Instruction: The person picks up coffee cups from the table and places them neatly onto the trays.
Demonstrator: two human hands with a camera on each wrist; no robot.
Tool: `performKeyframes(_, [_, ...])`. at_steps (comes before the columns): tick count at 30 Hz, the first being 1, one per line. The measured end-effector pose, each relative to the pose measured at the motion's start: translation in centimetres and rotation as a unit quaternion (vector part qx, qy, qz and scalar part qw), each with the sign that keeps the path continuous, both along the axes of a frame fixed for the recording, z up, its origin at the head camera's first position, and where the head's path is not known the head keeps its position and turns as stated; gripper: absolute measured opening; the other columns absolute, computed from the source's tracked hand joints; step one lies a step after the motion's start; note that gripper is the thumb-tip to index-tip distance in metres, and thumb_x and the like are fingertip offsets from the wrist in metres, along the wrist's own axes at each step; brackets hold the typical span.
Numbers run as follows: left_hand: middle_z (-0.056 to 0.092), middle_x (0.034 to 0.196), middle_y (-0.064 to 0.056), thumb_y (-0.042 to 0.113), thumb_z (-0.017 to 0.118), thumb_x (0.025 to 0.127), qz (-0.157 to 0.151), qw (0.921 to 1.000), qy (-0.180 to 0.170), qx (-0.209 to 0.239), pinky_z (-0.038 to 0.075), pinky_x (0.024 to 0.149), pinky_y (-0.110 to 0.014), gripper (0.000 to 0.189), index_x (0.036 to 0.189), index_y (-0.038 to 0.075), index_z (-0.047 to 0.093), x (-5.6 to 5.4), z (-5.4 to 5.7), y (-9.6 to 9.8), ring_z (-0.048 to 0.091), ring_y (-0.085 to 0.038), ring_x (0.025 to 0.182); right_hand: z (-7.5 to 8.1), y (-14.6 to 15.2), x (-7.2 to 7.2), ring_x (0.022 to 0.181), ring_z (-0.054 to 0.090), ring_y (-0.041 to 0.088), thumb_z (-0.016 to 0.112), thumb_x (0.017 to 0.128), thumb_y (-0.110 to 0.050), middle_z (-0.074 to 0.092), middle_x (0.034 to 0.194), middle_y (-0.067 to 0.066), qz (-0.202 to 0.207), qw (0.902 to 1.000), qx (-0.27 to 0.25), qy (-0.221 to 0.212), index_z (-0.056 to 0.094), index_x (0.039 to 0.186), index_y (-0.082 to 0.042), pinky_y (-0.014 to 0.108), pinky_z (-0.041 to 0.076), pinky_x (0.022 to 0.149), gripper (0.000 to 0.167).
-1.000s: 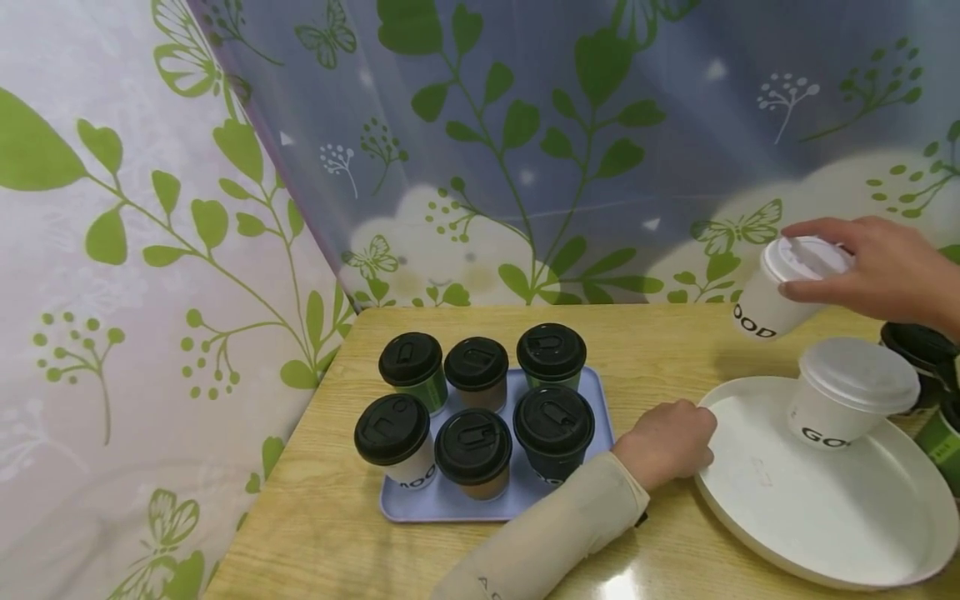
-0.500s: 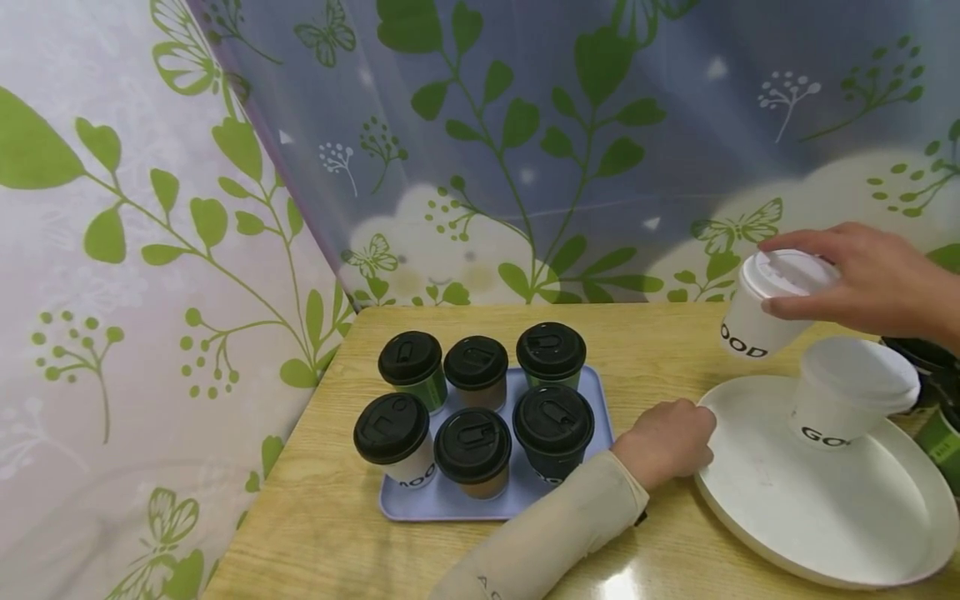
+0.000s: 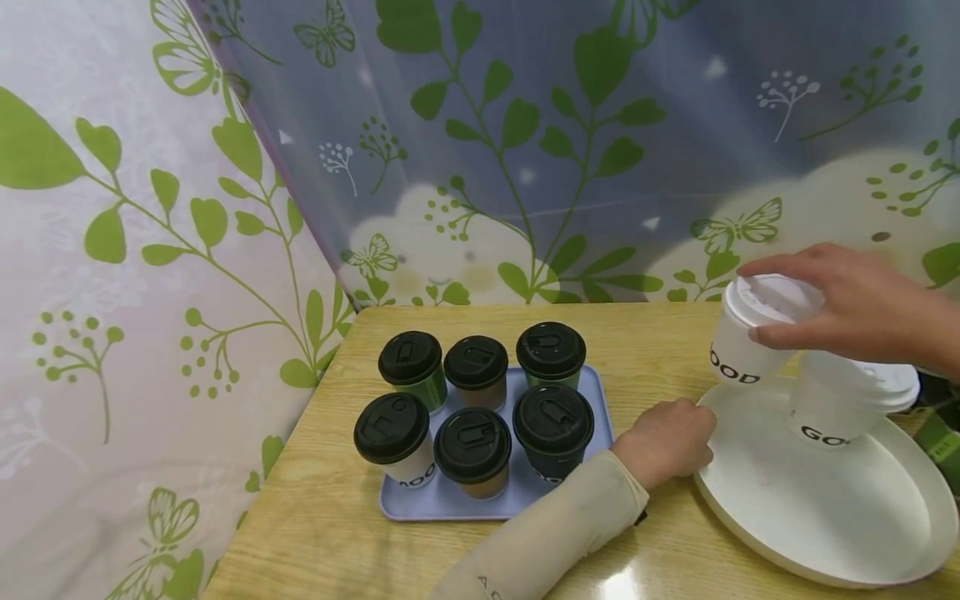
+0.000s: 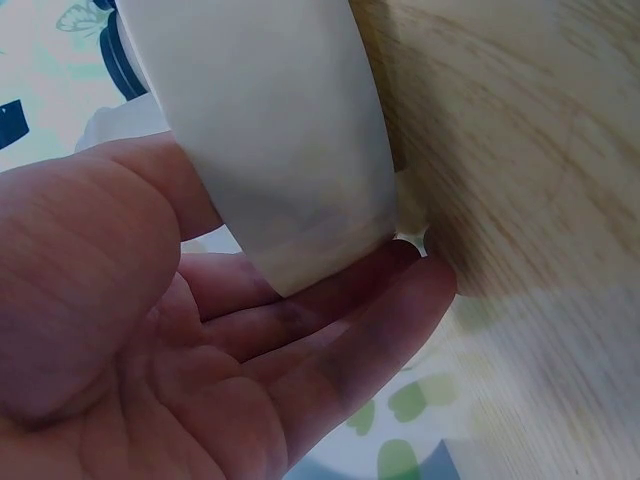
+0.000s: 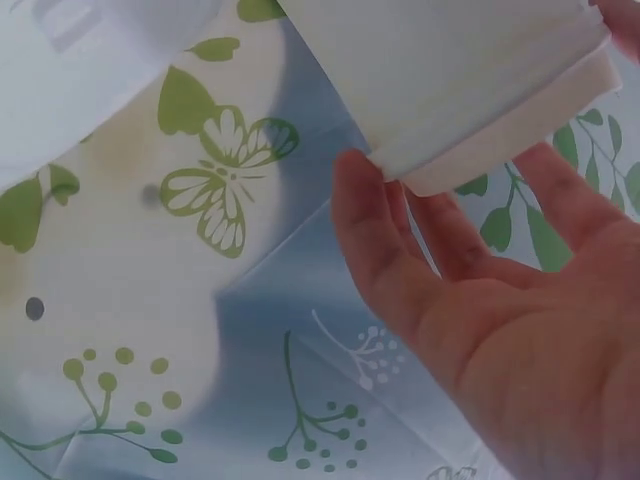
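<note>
In the head view my right hand (image 3: 847, 312) grips a white paper cup (image 3: 750, 342) by its white lid, thumb and fingers round the lid's edge. The cup is slightly tilted and raised over the back left rim of a round white tray (image 3: 817, 517). Its lettering shows "OOD". The right wrist view has fingertips (image 5: 360, 185) at the lid's edge. A second white lidded cup (image 3: 825, 421), marked "GO", stands on the tray, partly hidden behind the first. My left hand (image 3: 669, 442) holds the tray's left rim; in the left wrist view its thumb and fingers lie on opposite sides of the tray wall.
A lilac rectangular tray (image 3: 600, 392) on the wooden table (image 3: 322, 533) bears several paper cups with black lids, such as a green one (image 3: 427, 392). More dark and green cups (image 3: 945, 442) stand beyond the round tray at the right edge. Patterned fabric (image 3: 525, 167) hangs behind the table.
My right hand has moved left and down with the white cup, bringing it over the tray's back left rim and in front of the other white cup. My left hand has stayed in place.
</note>
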State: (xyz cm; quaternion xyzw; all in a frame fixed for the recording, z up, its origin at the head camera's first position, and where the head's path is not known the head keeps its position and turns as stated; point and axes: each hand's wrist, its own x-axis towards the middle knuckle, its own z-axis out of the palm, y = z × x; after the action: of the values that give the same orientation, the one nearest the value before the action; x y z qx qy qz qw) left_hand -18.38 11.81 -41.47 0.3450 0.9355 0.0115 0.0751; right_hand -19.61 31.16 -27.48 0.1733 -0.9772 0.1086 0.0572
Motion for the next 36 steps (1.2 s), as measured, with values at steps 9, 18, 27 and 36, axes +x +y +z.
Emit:
performKeyframes(9, [0.064,0.088,0.009,0.026,0.073,0.095,0.004,1.0000,-0.001,0.002,0.045,0.058,-0.024,0.014,0.084,0.022,0.066,0.0,0.1,-0.1,0.051,-0.006,0.068,-0.9,-0.3,0.8,0.112,0.058,0.049,0.088,0.079,-0.041,0.057,0.129,0.035,0.016,0.9998,0.003,-0.012,0.061,0.141,-0.010,0.067,0.047,0.083,0.075])
performKeyframes(18, [0.064,0.086,0.009,0.025,0.073,0.096,0.004,1.0000,-0.002,0.005,0.045,0.057,-0.023,0.006,0.090,0.023,0.070,-0.1,0.1,-0.1,0.050,-0.005,0.066,-1.7,-0.8,1.5,0.100,0.060,0.037,0.088,0.079,-0.042,0.057,0.128,0.030,0.030,0.9991,0.006,-0.031,0.061,0.141,-0.009,0.047,0.049,0.070,0.075])
performKeyframes(27, [0.064,0.088,0.010,0.027,0.072,0.096,0.005,1.0000,-0.007,0.004,0.045,0.058,-0.023,0.004,0.097,0.023,0.071,0.0,0.0,0.0,0.050,-0.005,0.067,-3.1,-0.9,1.7,0.095,0.061,0.031,0.089,0.077,-0.041,0.064,0.119,0.022,0.050,0.9982,0.025,-0.021,0.065,0.136,-0.009,0.041,0.046,0.066,0.071])
performKeyframes(36, [0.066,0.087,0.010,0.026,0.072,0.097,0.002,0.9999,-0.007,0.009,0.045,0.057,-0.023,0.001,0.097,0.026,0.071,0.0,0.0,0.0,0.051,-0.004,0.066,-4.8,-0.5,2.1,0.094,0.060,0.029,0.091,0.076,-0.038,0.061,0.118,0.024,0.060,0.9978,-0.006,-0.029,0.065,0.135,-0.009,0.040,0.047,0.067,0.071])
